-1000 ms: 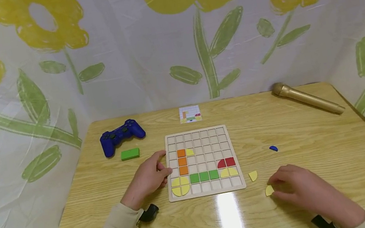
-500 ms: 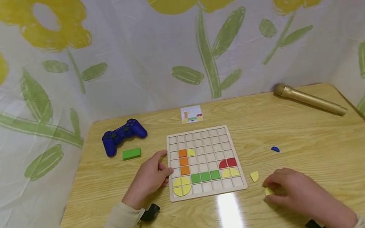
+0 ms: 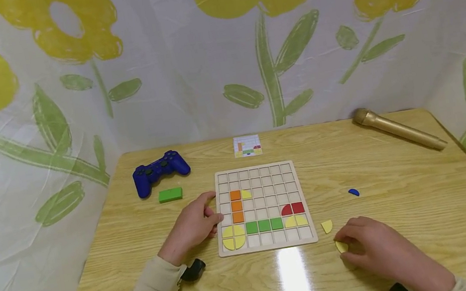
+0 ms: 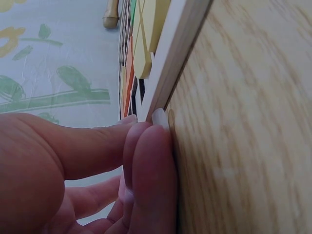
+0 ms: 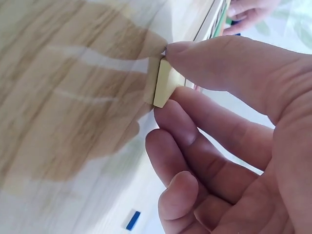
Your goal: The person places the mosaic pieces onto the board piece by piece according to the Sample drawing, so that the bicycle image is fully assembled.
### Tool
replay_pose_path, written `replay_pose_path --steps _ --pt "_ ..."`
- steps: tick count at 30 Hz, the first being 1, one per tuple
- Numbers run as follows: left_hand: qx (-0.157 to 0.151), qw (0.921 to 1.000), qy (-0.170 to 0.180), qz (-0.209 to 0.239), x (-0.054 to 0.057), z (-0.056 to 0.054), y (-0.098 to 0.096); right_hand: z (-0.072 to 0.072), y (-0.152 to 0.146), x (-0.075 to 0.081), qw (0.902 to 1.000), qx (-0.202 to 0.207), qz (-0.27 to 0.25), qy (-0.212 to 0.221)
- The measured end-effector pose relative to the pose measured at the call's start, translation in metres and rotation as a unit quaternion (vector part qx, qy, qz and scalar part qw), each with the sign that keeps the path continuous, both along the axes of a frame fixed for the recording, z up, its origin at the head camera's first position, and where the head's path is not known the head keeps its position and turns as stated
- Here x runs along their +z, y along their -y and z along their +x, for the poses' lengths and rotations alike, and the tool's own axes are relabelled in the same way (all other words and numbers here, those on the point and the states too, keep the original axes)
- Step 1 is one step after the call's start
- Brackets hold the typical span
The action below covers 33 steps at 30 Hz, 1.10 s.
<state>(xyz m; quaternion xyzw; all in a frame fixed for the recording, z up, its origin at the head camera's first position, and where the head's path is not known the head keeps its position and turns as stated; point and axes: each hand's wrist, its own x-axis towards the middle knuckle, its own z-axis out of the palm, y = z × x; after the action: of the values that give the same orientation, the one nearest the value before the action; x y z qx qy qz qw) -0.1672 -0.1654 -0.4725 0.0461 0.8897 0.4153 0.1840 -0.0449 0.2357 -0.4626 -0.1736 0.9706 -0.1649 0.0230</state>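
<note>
A wooden grid board [image 3: 268,247] lies on the table with orange, green, red and yellow pieces in its cells. My left hand [image 3: 190,223] grips the board's left edge; in the left wrist view the thumb lies over the rim and curled fingers [image 4: 153,165] press its side. Right of the board, my right hand [image 3: 374,242] pinches a yellow quarter-circle piece [image 3: 342,246] between thumb and fingers. The right wrist view shows this piece [image 5: 164,84] tilted, close to the tabletop. A second yellow quarter-circle [image 3: 327,226] lies between that hand and the board.
A blue half-circle piece [image 3: 354,192] lies farther right. Behind the board is a small printed pattern card [image 3: 247,146]. A blue game controller [image 3: 161,172] and a green block [image 3: 170,195] are at back left, a gold microphone [image 3: 400,129] at back right.
My right hand has slid the yellow quarter-circle slightly and tilted it up in its pinch. The left hand keeps its place on the board. The whole view has shifted a little.
</note>
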Motion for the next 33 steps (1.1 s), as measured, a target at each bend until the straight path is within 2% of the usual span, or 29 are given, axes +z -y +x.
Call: replay_pose_path --steps 9,13,19,33 --pt "0.003 1.0 0.004 0.004 0.0 0.0 0.0 -0.018 0.022 0.004 0.9972 0.066 -0.001 -0.033" --pt "0.001 1.0 0.003 0.006 0.001 0.0 0.001 -0.032 0.038 0.009 0.9959 0.085 -0.008 -0.029" --pt "-0.003 1.0 -0.001 0.007 0.0 -0.001 0.001 -0.048 0.059 0.007 0.994 0.104 -0.009 -0.032" --pt "0.001 1.0 0.002 0.007 0.001 0.001 0.002 -0.055 0.074 0.001 0.9891 0.134 -0.033 -0.051"
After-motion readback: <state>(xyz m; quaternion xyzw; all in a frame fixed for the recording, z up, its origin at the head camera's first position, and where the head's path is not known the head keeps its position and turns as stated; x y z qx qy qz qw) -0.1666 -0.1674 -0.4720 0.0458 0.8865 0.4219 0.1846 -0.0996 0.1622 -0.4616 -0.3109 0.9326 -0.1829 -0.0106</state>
